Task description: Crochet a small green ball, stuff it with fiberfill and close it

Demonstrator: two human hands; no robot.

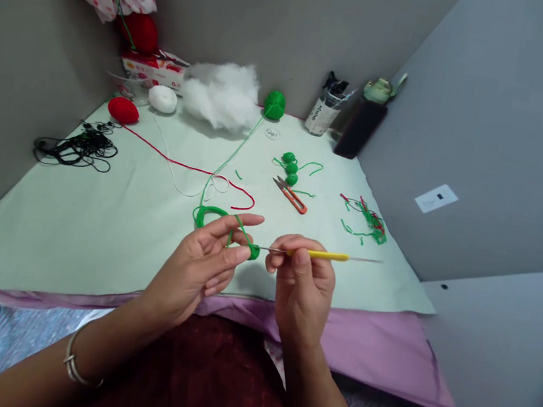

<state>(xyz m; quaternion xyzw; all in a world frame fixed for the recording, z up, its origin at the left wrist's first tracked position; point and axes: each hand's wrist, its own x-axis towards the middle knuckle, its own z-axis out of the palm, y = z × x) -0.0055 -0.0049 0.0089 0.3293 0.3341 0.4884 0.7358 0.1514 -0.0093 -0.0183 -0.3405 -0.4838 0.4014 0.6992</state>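
Observation:
My left hand (207,262) pinches a small green crochet piece (254,252) between thumb and fingers. Green yarn (242,228) runs from the piece over my raised index finger. In my right hand (303,282) is a crochet hook (327,256) with a yellow handle, held near its front end. Its thin metal tip reaches left to the green piece; whether it passes through a loop is too small to tell. Behind my left hand lies a loose coil of green yarn (209,216), with a strand leading back to a green yarn ball (274,105).
Orange-handled thread snips (292,198) lie beyond my hands, beside small green balls (292,168). Yarn scraps (372,224) are at right. Farther back stand white stuffing (223,96), red yarn (123,110), white yarn (163,99), a pen cup (322,113) and a dark bottle (362,125). Black cables (82,144) lie left.

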